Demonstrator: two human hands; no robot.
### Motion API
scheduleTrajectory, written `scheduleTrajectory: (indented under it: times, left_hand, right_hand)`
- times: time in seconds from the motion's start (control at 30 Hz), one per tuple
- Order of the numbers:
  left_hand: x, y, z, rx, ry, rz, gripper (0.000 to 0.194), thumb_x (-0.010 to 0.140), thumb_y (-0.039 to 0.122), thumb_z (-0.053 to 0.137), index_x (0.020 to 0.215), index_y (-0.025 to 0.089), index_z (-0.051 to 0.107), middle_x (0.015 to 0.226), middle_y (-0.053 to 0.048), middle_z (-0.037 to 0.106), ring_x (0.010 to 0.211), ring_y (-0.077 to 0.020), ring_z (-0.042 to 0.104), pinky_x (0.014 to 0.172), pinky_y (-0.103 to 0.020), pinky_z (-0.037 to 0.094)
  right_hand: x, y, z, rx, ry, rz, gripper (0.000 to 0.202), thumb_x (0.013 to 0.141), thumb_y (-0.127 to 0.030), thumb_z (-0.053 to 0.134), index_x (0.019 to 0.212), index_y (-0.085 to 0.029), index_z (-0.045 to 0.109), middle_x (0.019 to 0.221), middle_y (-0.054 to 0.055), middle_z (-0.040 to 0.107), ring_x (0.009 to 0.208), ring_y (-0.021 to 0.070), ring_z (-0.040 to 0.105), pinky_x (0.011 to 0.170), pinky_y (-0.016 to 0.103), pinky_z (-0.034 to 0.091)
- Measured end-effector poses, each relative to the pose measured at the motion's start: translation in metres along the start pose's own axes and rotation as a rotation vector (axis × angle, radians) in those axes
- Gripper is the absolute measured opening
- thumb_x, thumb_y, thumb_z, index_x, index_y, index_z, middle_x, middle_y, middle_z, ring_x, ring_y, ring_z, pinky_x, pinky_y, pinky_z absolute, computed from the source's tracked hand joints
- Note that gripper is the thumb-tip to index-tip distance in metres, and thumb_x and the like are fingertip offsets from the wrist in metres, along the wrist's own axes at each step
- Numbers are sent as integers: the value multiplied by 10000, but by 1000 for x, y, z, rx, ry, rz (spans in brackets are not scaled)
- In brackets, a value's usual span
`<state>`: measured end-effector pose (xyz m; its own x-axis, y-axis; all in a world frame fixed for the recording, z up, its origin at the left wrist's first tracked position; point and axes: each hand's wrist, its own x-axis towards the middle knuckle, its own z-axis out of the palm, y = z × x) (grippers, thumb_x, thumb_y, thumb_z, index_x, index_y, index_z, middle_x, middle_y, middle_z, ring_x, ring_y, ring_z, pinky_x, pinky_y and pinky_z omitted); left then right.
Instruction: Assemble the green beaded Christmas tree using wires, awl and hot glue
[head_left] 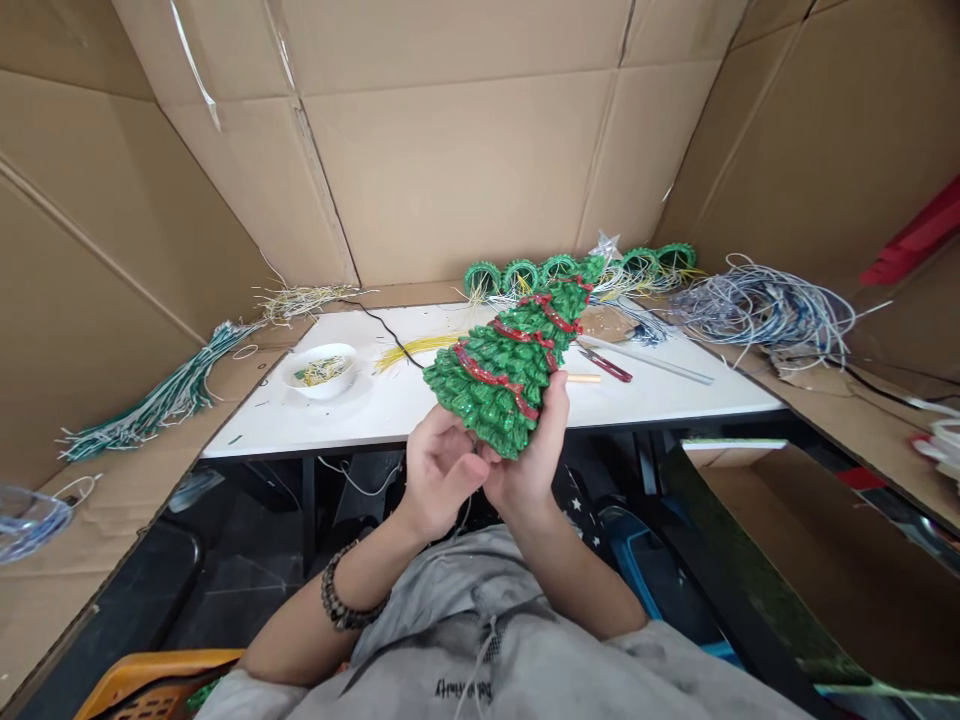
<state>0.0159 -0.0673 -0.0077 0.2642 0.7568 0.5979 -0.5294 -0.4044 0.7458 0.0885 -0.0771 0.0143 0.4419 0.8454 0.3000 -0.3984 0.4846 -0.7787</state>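
Observation:
A green tree figure (491, 375) with red glittery garlands and a clear star (606, 247) at its tip is held tilted, its top pointing up and right, over the table's front edge. My left hand (442, 475) is at the underside of its base, fingers curled and partly hidden behind it. My right hand (532, 450) grips the lower right side, with the thumb along the edge. What lies under the base between the hands is hidden.
On the white table (262, 415) are a white bowl (321, 372) of wire bits, yellow wires (420, 348), red-handled cutters (606, 365) and a clear stick (649, 360). Green rings (521, 277) line the back. Wire bundles (765, 308) lie right, green wires (161, 395) left. Cardboard walls (465, 180) surround the table.

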Motion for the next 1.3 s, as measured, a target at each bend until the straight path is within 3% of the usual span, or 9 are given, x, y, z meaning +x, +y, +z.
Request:
scheduleTrajectory:
  times: [0.2,0.37,0.47,0.6,0.7,0.87,1.03,1.17,1.3]
  left_hand:
    - [3,0,4,41,137,-26,487,620,521,889,952,193,748,891,-83,786,879,-230,748,844,-357,601]
    - [3,4,1,-14,67,-118,383,695,493,852,905,194,738,744,-38,753,622,-159,695,610,-271,586]
    - [5,7,1,-73,27,-168,316,733,453,839,890,199,734,677,-15,720,584,-138,662,576,-253,563]
    - [7,9,2,-117,-10,-250,304,746,452,829,849,189,721,640,-12,686,559,-134,623,553,-267,546]
    - [7,9,2,-131,-27,-287,311,755,461,819,862,189,714,647,-15,679,563,-139,618,550,-274,537]
    - [6,10,5,-155,9,-250,277,763,436,819,842,191,716,660,-9,671,569,-129,605,560,-272,534]
    - [16,12,2,-197,179,-169,263,735,392,852,795,179,711,696,0,663,608,-99,596,590,-223,539]
    - [26,15,-8,-266,268,-161,289,696,339,889,680,164,659,644,29,623,590,-59,575,638,-170,535]
    - [31,16,-14,-267,306,-123,284,674,295,904,673,159,655,652,31,626,597,-57,579,644,-166,537]
  right_hand:
    - [-3,-2,3,12,26,37,676,940,-653,181,1405,-275,492,1223,89,695,1198,234,662,922,433,595]
    - [2,3,-3,-28,55,-23,702,927,-674,200,1456,-255,396,1281,116,652,1190,233,661,941,416,586]
    - [6,7,-9,-52,89,-66,711,917,-697,224,1450,-258,392,1129,115,686,1104,243,689,900,405,592]
    - [5,10,-17,-26,127,-111,675,900,-703,316,1430,-292,391,764,28,615,779,228,705,799,407,604]
    - [3,12,-23,-12,155,-145,645,890,-698,373,1413,-321,395,756,10,597,635,194,657,749,402,611]
    - [9,14,-29,-225,63,-202,762,886,-764,293,1492,-305,356,1268,121,632,1116,268,669,925,433,583]
    - [31,-1,-42,-322,-274,-220,896,824,-883,227,1472,-296,422,1502,77,511,1406,243,491,1169,410,421]
    - [49,-26,-82,-667,-423,-124,604,951,-672,376,1365,-275,565,1391,64,632,1324,218,573,1156,399,410]
    - [60,-45,-122,-1327,-283,-5,376,971,-346,433,1214,-218,689,1187,109,742,1178,302,659,1013,440,461]
